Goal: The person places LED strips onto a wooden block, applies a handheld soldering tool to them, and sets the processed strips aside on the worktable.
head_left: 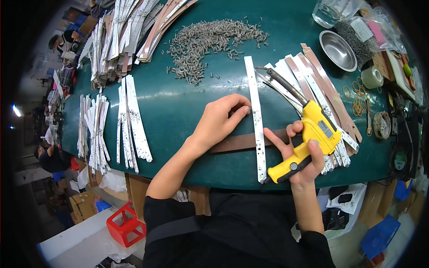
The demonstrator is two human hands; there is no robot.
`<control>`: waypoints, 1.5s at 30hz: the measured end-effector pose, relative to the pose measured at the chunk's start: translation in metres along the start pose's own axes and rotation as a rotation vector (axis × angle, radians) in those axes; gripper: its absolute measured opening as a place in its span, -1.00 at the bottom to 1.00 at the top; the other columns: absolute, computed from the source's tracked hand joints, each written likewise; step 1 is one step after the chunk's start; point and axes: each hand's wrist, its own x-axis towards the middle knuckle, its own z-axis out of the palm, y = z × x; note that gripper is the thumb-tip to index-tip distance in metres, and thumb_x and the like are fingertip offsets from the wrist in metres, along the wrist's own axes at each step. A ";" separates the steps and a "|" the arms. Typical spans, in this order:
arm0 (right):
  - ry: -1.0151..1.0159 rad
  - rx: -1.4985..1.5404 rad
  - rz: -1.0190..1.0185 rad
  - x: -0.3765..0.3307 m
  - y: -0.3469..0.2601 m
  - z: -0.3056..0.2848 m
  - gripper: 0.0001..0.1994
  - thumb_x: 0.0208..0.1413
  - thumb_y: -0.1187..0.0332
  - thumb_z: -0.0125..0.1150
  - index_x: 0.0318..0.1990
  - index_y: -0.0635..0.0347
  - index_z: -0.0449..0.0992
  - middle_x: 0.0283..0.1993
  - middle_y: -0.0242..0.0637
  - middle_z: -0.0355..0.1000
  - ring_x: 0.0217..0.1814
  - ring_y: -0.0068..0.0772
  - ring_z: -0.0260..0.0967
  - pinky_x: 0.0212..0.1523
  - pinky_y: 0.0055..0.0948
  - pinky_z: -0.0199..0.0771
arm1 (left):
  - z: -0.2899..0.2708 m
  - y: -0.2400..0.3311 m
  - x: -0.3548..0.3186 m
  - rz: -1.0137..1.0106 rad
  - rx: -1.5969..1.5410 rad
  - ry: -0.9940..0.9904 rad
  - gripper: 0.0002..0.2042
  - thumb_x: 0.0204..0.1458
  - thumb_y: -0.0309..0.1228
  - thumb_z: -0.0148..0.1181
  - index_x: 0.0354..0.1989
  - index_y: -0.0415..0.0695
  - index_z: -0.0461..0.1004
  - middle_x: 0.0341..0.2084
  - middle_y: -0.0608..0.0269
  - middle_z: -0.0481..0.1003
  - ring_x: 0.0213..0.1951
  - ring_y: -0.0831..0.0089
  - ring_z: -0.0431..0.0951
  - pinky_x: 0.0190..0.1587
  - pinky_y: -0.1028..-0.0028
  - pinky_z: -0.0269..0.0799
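Observation:
A narrow white circuit board strip [255, 100] lies lengthwise in front of me, crossing over a dark brown bar [230, 143]. My left hand [216, 118] is at the strip's left edge, thumb and index finger pinched together. Whatever is between those fingertips, if anything, is too small to make out. My right hand [306, 175] is closed around the handle of a yellow soldering gun [321, 127]. Its index finger stretches toward the strip's right edge. The gun's metal tip points up and left, close to the upper part of the strip.
A heap of small grey metal pieces [192, 49] lies at the far middle of the green table [174, 102]. Bundles of strips [132, 120] spread at left, with more strips [328, 87] at right. A metal bowl [338, 50], rubber bands [359, 106] and a tape roll [372, 77] sit far right.

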 end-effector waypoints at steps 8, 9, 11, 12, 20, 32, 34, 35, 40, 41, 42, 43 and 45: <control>0.063 -0.070 -0.005 0.001 0.006 -0.003 -0.41 0.04 0.39 0.16 0.25 0.25 0.18 -0.03 -0.14 0.36 0.06 -0.28 0.31 0.29 0.38 0.11 | 0.009 -0.009 0.008 0.311 0.230 0.114 -0.89 0.10 -0.51 0.18 -0.21 -0.21 0.51 -0.36 0.13 0.55 -0.31 0.32 0.59 -0.24 0.43 0.48; 0.050 -0.068 -0.003 0.001 0.006 -0.003 -0.42 0.04 0.39 0.16 0.25 0.25 0.19 -0.03 -0.14 0.37 0.06 -0.28 0.32 0.29 0.37 0.11 | 0.010 -0.009 0.008 0.308 0.230 0.113 -0.89 0.10 -0.51 0.18 -0.21 -0.21 0.51 -0.36 0.13 0.55 -0.31 0.32 0.59 -0.24 0.43 0.48; 0.041 -0.066 -0.003 0.002 0.006 -0.002 -0.42 0.04 0.40 0.16 0.25 0.25 0.19 -0.02 -0.13 0.37 0.07 -0.27 0.32 0.30 0.36 0.11 | 0.012 -0.009 0.008 0.282 0.211 0.126 -0.89 0.10 -0.50 0.19 -0.22 -0.21 0.51 -0.36 0.14 0.55 -0.32 0.32 0.59 -0.24 0.43 0.48; 0.042 -0.064 -0.002 0.002 0.006 -0.002 -0.42 0.04 0.40 0.15 0.25 0.25 0.19 -0.02 -0.13 0.37 0.07 -0.27 0.33 0.30 0.36 0.11 | 0.012 -0.009 0.008 0.282 0.210 0.123 -0.89 0.10 -0.50 0.19 -0.22 -0.21 0.51 -0.36 0.14 0.55 -0.32 0.32 0.59 -0.24 0.43 0.48; 0.041 -0.056 -0.002 0.001 0.005 -0.004 -0.42 0.04 0.41 0.15 0.26 0.25 0.18 -0.02 -0.13 0.37 0.07 -0.28 0.32 0.30 0.34 0.12 | 0.014 -0.007 0.014 0.289 0.235 0.112 -0.89 0.09 -0.49 0.20 -0.23 -0.21 0.52 -0.37 0.14 0.55 -0.33 0.28 0.59 -0.26 0.42 0.48; 0.039 -0.066 -0.016 0.001 0.005 -0.002 -0.43 0.05 0.41 0.14 0.25 0.27 0.18 -0.03 -0.12 0.36 0.06 -0.28 0.31 0.29 0.35 0.14 | 0.016 -0.007 0.014 0.334 0.301 0.123 -0.91 0.08 -0.50 0.19 -0.26 -0.21 0.50 -0.38 0.11 0.53 -0.29 0.16 0.56 -0.23 0.34 0.47; 0.040 -0.069 -0.016 0.001 0.005 -0.003 -0.43 0.05 0.42 0.13 0.25 0.27 0.18 -0.03 -0.12 0.36 0.06 -0.28 0.31 0.29 0.35 0.13 | 0.017 -0.006 0.015 0.326 0.298 0.118 -0.91 0.08 -0.50 0.19 -0.26 -0.21 0.50 -0.38 0.11 0.53 -0.29 0.16 0.56 -0.23 0.33 0.46; 0.039 -0.068 -0.016 0.001 0.005 -0.003 -0.43 0.05 0.42 0.13 0.25 0.27 0.18 -0.03 -0.12 0.36 0.06 -0.28 0.31 0.29 0.35 0.13 | 0.017 -0.005 0.015 0.315 0.298 0.115 -0.91 0.08 -0.50 0.19 -0.26 -0.21 0.50 -0.38 0.10 0.53 -0.30 0.16 0.56 -0.23 0.33 0.46; 0.039 -0.075 -0.015 0.000 0.006 -0.001 -0.43 0.06 0.42 0.12 0.26 0.27 0.17 -0.02 -0.12 0.35 0.07 -0.28 0.30 0.29 0.35 0.13 | 0.021 -0.006 0.013 0.327 0.363 0.157 -0.92 0.07 -0.50 0.19 -0.30 -0.21 0.48 -0.41 0.09 0.51 -0.31 0.13 0.54 -0.24 0.30 0.45; 0.040 -0.074 -0.016 0.000 0.006 -0.001 -0.43 0.06 0.42 0.12 0.26 0.27 0.17 -0.02 -0.12 0.35 0.07 -0.28 0.30 0.29 0.35 0.13 | 0.023 -0.006 0.013 0.341 0.405 0.176 -0.92 0.06 -0.51 0.20 -0.30 -0.21 0.47 -0.42 0.09 0.49 -0.32 0.12 0.53 -0.24 0.30 0.45; 0.039 -0.072 -0.016 0.000 0.006 -0.002 -0.43 0.06 0.43 0.12 0.26 0.27 0.17 -0.02 -0.12 0.35 0.07 -0.28 0.30 0.29 0.35 0.13 | 0.024 -0.005 0.012 0.341 0.406 0.175 -0.92 0.06 -0.51 0.20 -0.30 -0.21 0.47 -0.42 0.09 0.49 -0.32 0.12 0.53 -0.24 0.30 0.45; 0.038 -0.069 -0.016 0.000 0.006 -0.002 -0.43 0.06 0.43 0.12 0.26 0.27 0.17 -0.02 -0.12 0.35 0.07 -0.29 0.31 0.29 0.35 0.13 | 0.026 -0.004 0.010 0.338 0.449 0.183 -0.92 0.05 -0.51 0.20 -0.30 -0.21 0.47 -0.43 0.09 0.47 -0.33 0.11 0.52 -0.25 0.29 0.44; 0.042 -0.069 -0.021 0.000 0.005 -0.002 -0.43 0.06 0.43 0.12 0.26 0.27 0.17 -0.02 -0.12 0.36 0.07 -0.29 0.31 0.29 0.35 0.13 | 0.027 -0.003 0.011 0.341 0.492 0.190 -0.91 0.04 -0.52 0.20 -0.29 -0.20 0.46 -0.44 0.09 0.45 -0.34 0.11 0.51 -0.25 0.29 0.44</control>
